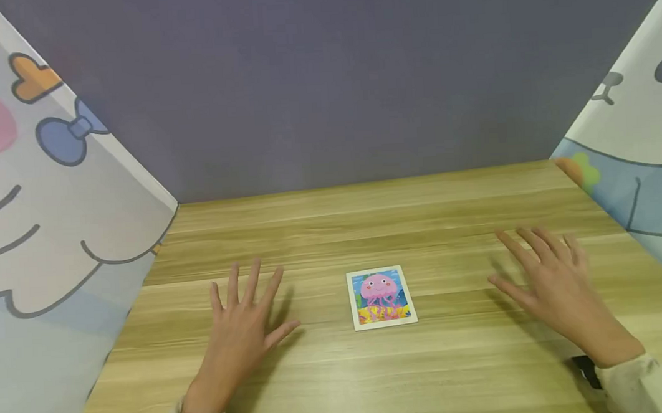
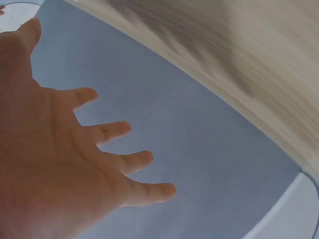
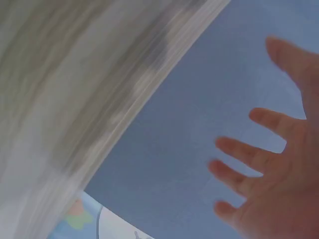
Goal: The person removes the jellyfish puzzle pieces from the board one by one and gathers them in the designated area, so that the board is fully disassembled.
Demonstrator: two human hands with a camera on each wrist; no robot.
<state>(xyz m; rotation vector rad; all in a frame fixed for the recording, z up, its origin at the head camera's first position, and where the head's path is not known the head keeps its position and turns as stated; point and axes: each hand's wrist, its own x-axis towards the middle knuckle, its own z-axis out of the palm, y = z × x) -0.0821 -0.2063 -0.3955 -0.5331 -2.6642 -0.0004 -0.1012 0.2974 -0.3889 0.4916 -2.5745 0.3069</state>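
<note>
A white-bordered picture card (image 1: 382, 297) with a pink jellyfish on it lies face up near the middle of the wooden table. To its left, my left hand (image 1: 240, 326) hovers palm down with fingers spread, casting a shadow on the wood. My right hand (image 1: 560, 288) is held over the table on the card's right side, fingers apart. Neither hand touches the card. In the left wrist view the palm and spread fingers of the left hand (image 2: 75, 149) hold nothing. The right wrist view has the right hand (image 3: 279, 164) bare as well, slightly blurred.
The wooden table (image 1: 318, 382) ends at a dark grey-blue panel (image 1: 336, 88) at the back. Side panels with cartoon animals stand at the left (image 1: 39, 203) and right (image 1: 642, 134). A small black object (image 1: 587, 371) shows at the right sleeve's cuff.
</note>
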